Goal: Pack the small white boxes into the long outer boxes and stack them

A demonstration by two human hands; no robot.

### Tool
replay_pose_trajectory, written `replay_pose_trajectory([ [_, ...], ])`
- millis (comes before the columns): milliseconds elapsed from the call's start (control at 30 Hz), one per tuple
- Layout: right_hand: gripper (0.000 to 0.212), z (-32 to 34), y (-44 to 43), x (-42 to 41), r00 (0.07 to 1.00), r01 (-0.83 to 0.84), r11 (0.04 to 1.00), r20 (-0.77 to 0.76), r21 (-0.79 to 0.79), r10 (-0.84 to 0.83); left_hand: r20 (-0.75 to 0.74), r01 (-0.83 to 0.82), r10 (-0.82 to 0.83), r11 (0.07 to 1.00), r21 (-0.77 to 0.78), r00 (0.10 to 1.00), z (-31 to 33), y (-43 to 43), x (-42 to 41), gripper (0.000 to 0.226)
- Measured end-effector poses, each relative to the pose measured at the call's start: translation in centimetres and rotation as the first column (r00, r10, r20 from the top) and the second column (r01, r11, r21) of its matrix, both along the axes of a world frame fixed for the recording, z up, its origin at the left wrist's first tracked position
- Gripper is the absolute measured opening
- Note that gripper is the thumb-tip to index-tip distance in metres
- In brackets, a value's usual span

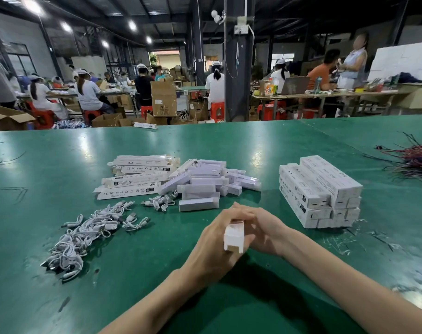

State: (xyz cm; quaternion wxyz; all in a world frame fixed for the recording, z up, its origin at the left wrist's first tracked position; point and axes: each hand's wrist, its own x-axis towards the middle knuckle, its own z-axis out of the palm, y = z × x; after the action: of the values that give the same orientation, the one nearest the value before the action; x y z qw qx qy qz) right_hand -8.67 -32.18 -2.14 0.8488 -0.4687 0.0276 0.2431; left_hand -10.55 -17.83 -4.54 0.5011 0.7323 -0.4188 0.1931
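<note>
Both hands meet low in the middle of the green table [60, 165] around one long white outer box [234, 236], whose open end points toward me. My left hand [217, 239] grips it from the left with fingers wrapped over it. My right hand [263, 227] holds it from the right. Behind the hands lies a loose pile of small white boxes [205, 186]. Flat, empty outer boxes [135, 177] lie to the pile's left. A neat stack of packed outer boxes [318, 191] stands at the right.
A heap of coiled white cables [84, 235] lies at the left, with a few more cables [161, 201] near the small boxes. A tangle of dark and red wires [415, 160] sits at the far right edge. Workers sit at benches beyond the table.
</note>
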Motion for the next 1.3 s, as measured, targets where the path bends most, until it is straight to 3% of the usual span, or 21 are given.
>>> replay_pose_trajectory([
  [100,0.020,-1.0,0.8,1.0,0.979,0.176,0.950,0.150,-0.257,-0.141,0.035,-0.148,0.152,0.984,-0.104,0.988,0.3,0.4,0.7,0.032],
  [133,0.017,-1.4,0.8,1.4,0.950,0.278,0.874,0.248,-0.398,-0.189,0.051,-0.196,0.204,0.972,-0.130,0.978,0.5,0.7,1.2,0.032],
  [200,0.019,-2.0,0.5,2.2,0.857,0.470,0.607,0.496,-0.641,-0.140,0.058,-0.275,0.287,0.947,-0.165,0.956,0.8,1.5,2.0,0.025],
  [233,0.022,-2.4,0.4,2.6,0.798,0.545,0.486,0.600,-0.683,-0.052,0.036,-0.300,0.311,0.937,-0.176,0.950,0.9,1.9,2.3,0.023],
  [300,0.031,-3.2,0.3,3.4,0.688,0.642,0.332,0.710,-0.691,0.147,-0.015,-0.319,0.322,0.929,-0.186,0.946,0.9,2.5,2.9,0.024],
  [400,0.042,-3.8,1.1,4.7,0.627,0.687,0.160,0.689,-0.709,0.363,-0.073,-0.354,0.346,0.916,-0.189,0.935,0.7,3.2,3.6,0.026],
  [567,0.050,-4.1,2.4,6.1,0.673,0.650,-0.015,0.567,-0.759,0.474,-0.084,-0.367,0.357,0.910,-0.196,0.930,0.6,3.5,3.9,0.037],
  [633,0.044,-4.3,2.4,6.1,0.661,0.674,-0.023,0.589,-0.739,0.465,-0.065,-0.375,0.370,0.906,-0.197,0.927,0.7,3.5,3.9,0.039],
  [900,0.024,-3.7,2.2,5.1,0.596,0.679,0.165,0.668,-0.715,0.445,-0.157,-0.243,0.222,0.961,-0.128,0.962,1.3,3.4,2.9,0.026],
  [1033,0.035,-3.2,1.8,4.6,0.572,0.681,0.291,0.737,-0.671,0.361,-0.248,-0.224,0.173,0.955,-0.193,0.953,1.7,3.3,2.4,0.037],
  [1100,0.044,-3.2,1.8,4.7,0.611,0.651,0.259,0.695,-0.714,0.379,-0.294,-0.224,0.152,0.947,-0.232,0.944,1.9,3.2,2.3,0.047],
  [1167,0.048,-3.3,2.2,5.0,0.664,0.611,0.164,0.615,-0.774,0.425,-0.324,-0.221,0.131,0.940,-0.260,0.937,2.0,3.1,2.2,0.056],
  [1233,0.038,-3.5,2.7,5.0,0.677,0.601,0.086,0.563,-0.795,0.473,-0.325,-0.219,0.132,0.943,-0.249,0.936,2.0,3.1,2.1,0.061],
  [1300,0.017,-3.4,3.1,4.8,0.636,0.641,0.166,0.639,-0.750,0.432,-0.331,-0.218,0.136,0.950,-0.223,0.934,1.8,3.1,2.2,0.063],
])
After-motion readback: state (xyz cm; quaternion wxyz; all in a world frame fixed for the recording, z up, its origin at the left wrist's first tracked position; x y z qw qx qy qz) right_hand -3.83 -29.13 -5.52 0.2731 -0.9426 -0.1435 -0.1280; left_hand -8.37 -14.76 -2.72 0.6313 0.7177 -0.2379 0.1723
